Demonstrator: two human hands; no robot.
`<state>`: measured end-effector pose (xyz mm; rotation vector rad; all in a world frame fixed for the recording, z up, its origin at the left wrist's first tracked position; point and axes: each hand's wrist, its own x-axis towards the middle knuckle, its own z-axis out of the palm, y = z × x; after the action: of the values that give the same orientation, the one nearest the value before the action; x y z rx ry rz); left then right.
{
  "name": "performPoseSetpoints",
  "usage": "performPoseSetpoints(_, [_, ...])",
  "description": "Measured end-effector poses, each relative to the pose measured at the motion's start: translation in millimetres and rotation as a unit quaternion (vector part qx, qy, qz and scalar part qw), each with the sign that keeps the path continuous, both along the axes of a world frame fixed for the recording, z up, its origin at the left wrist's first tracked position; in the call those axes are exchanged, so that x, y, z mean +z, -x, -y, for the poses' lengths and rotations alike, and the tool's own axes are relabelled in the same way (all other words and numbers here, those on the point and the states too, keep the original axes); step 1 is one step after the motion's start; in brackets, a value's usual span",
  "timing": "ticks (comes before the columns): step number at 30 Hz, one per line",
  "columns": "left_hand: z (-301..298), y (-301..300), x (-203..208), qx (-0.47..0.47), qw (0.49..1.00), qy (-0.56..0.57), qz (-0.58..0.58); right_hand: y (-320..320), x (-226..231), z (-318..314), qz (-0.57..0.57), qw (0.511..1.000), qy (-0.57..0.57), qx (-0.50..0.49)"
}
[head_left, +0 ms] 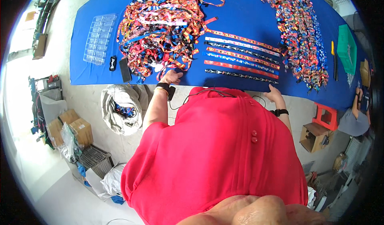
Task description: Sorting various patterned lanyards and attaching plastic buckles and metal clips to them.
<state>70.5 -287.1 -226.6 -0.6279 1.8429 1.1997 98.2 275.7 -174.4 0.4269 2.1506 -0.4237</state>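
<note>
My left hand (pixel 172 77) is at the near edge of a large tangled pile of printed lanyards (pixel 160 33), its fingers bent beside a dark strap; what they grip, if anything, is hidden. By the table's front edge, my right hand (pixel 275 94) has thumb and fingers apart, with nothing seen in it. It is nearest the right end of a black-and-white lanyard (pixel 240 76). Above that, several flat straps lie in parallel rows, among them a red lanyard (pixel 240 69) and a blue one (pixel 240 59).
On the blue table (pixel 236 9), a long heap of lanyards (pixel 302 37) lies right, near a green tray (pixel 346 49). A clear plastic tray (pixel 100 39) and a dark phone-like slab (pixel 125 70) are left. Below stand a pale sack (pixel 110 105) and a red stool (pixel 326 116). Another person's arm (pixel 356 101) shows far right.
</note>
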Motion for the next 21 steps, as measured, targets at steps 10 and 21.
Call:
performPoseSetpoints(10, [-6,1,12,-0.025,0.999,0.022,-0.015,-8,-13,-1,-0.034,0.998,-0.043,0.037])
performPoseSetpoints(21, [-16,22,43,-0.105,0.993,0.018,-0.051,-15,-20,-3,-0.044,0.999,-0.020,-0.001])
